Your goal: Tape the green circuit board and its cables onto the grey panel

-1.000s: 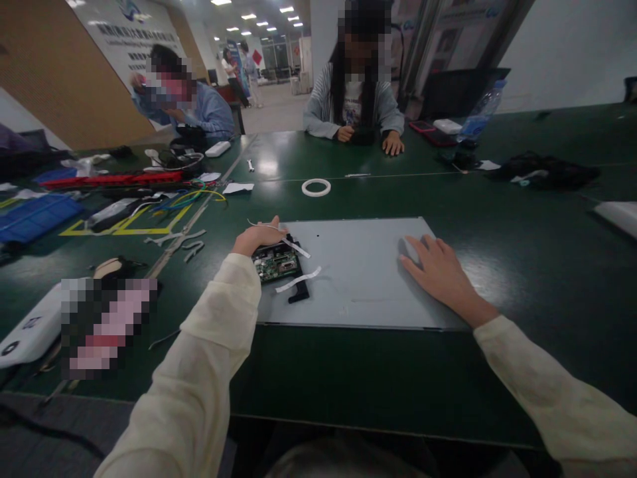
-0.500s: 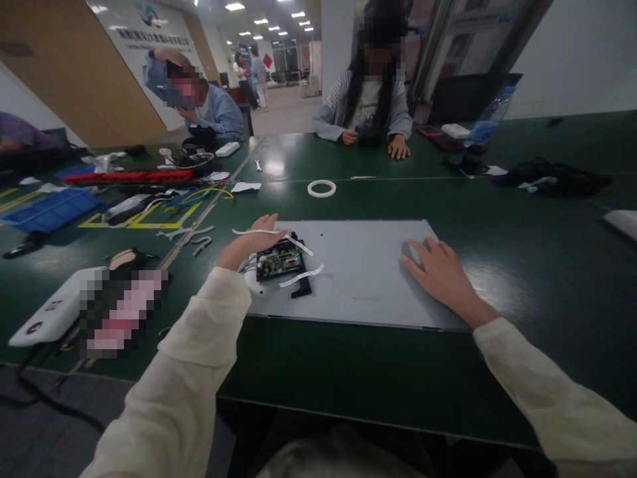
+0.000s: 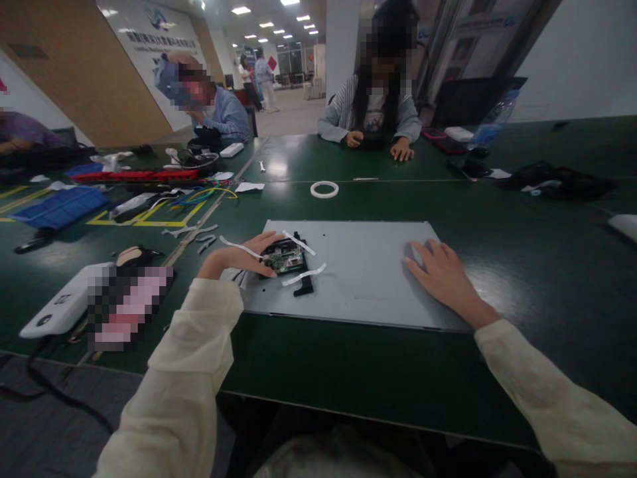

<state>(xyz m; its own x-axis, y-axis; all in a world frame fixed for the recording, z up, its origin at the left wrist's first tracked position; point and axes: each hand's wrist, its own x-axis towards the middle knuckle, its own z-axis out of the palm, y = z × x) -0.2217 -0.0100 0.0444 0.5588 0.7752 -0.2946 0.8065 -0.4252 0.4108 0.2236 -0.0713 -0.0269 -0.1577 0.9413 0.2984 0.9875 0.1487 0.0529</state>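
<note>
A flat grey panel (image 3: 368, 279) lies on the green table. On its left part sits a green circuit board (image 3: 289, 261) in a black frame, with white tape strips (image 3: 304, 274) about it. My left hand (image 3: 239, 257) is around the board's left side, thumb at the near edge and fingers at the far edge, closed on it. My right hand (image 3: 445, 275) rests open on the panel's right part, fingers spread. The wires left of the board are partly hidden by my left hand.
A roll of white tape (image 3: 324, 190) lies beyond the panel. To the left are a white power bank (image 3: 67, 299), a blue tray (image 3: 60, 207), a red strip (image 3: 139, 176) and loose cables. A person (image 3: 375, 116) sits opposite, hands on the table; another sits at the far left.
My left hand has moved from above the board's far left corner down and back to its left side, with the thumb now at the near edge. My right hand stays in place.
</note>
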